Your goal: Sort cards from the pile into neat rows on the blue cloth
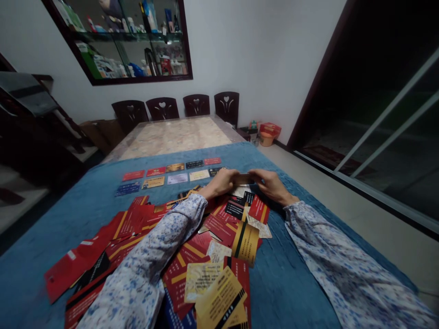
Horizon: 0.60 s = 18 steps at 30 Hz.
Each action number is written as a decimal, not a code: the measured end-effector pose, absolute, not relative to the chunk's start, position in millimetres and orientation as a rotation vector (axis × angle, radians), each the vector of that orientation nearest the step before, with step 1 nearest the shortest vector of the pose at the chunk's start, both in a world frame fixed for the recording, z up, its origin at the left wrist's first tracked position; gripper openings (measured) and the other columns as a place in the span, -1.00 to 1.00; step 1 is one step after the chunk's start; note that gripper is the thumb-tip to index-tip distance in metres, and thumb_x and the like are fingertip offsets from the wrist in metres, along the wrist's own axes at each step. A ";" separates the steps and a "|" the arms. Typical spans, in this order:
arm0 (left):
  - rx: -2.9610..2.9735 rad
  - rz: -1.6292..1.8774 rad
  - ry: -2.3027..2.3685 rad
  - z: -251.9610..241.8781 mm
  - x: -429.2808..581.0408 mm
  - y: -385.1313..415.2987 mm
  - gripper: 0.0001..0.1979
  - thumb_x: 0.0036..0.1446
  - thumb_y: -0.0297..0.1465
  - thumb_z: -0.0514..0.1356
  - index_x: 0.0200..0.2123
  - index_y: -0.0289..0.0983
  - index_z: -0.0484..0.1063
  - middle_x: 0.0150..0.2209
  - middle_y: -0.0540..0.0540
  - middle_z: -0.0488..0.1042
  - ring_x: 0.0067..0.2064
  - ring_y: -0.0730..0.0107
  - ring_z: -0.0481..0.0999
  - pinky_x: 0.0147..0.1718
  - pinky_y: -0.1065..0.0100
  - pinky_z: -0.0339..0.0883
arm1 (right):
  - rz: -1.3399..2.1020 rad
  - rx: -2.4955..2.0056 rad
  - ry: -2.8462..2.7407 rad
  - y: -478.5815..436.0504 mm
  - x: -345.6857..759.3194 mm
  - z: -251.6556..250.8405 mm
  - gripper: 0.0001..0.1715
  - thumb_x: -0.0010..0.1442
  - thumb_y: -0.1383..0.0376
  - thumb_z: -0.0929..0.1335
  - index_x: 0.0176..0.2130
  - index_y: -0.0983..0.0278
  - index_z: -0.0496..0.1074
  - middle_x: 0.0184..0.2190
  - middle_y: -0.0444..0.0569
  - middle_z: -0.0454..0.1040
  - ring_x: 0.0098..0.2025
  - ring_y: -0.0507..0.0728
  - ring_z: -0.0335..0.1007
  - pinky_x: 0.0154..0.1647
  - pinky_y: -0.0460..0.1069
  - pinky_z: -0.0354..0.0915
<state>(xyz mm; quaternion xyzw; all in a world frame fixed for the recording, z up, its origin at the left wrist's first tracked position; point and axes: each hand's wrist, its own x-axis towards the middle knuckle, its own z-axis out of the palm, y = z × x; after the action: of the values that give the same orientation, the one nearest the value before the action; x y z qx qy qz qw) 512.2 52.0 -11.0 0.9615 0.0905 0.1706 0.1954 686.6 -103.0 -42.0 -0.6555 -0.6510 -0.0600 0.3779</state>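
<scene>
Head view: left hand (221, 183) and right hand (270, 185) each pinched one end of a single card (244, 178), fingers curled tight. Card hung just over the loose pile (192, 246) on the blue-covered surface (68, 214), near two rows (171, 176).

A loose pile of cards (192, 256), mostly red with some gold and black, lies spread on a blue cloth (295, 278) over the tabletop (174, 135). Above the pile's far edge, the left hand (221, 183) and right hand (270, 185) pinch a single card (243, 179) between them, one at each end. Just beyond the pile lie two neat rows of cards (171, 176). Well beyond it stand four dark chairs (178, 107).
</scene>
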 end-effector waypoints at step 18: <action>2.754 0.422 0.176 -27.4 511.0 40.1 -0.44 0.10 -0.61 0.15 0.19 -0.27 0.31 0.01 -0.21 0.33 -0.03 0.20 0.48 0.00 0.25 0.44 | -0.229 -1.696 -1.802 -103.9 681.4 -51.7 -0.56 0.24 0.44 0.26 0.09 0.20 0.35 -0.03 0.13 0.46 -0.04 0.29 0.48 -0.04 0.18 0.47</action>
<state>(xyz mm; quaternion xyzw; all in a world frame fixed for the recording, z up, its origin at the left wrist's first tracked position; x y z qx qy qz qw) 511.0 40.1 -27.4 0.9715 0.0622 0.1487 0.1740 681.4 -103.9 -51.7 -0.6461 -0.6864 -0.0871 0.3223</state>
